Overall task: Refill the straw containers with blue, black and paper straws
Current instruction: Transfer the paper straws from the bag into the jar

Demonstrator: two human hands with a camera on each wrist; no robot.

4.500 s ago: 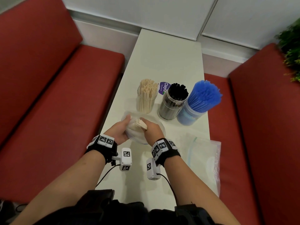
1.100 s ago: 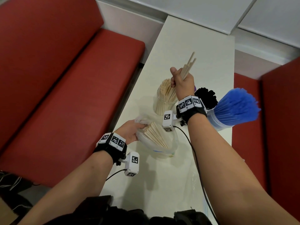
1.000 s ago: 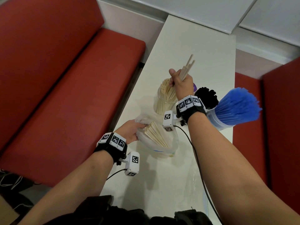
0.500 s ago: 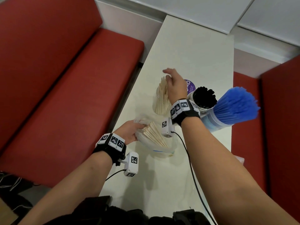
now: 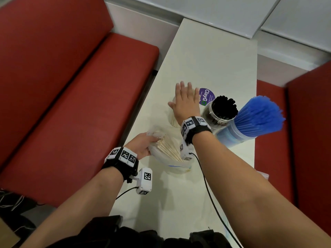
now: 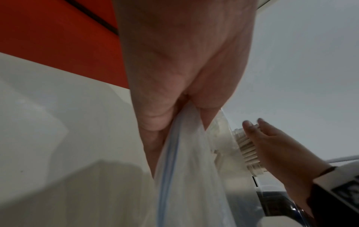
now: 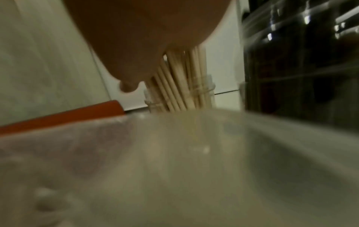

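Paper straws (image 5: 172, 119) now under flat right hand (image 5: 186, 102).

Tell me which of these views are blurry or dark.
Head view: evenly lit and mostly sharp, only the bundle of blue plastic straws smeared at the frame edge. Left wrist view: the clear zip bag is soft, the flat right hand blurred. Right wrist view: dim and soft, foreground plastic fogged; only the tan paper straws readable.

Red bench seats (image 5: 75, 97) flank a white tabletop (image 5: 215, 56). The paper straws (image 5: 169, 149) are pale tan inside a clear bag (image 5: 177, 168) edged with a thin blue line. The black straws (image 5: 223, 107) fill a clear jar; the blue straws (image 5: 259, 116) are bright blue. A round sticker (image 5: 206, 96) is purple with white lettering. The wristbands (image 5: 123, 155) carry black-and-white square markers.
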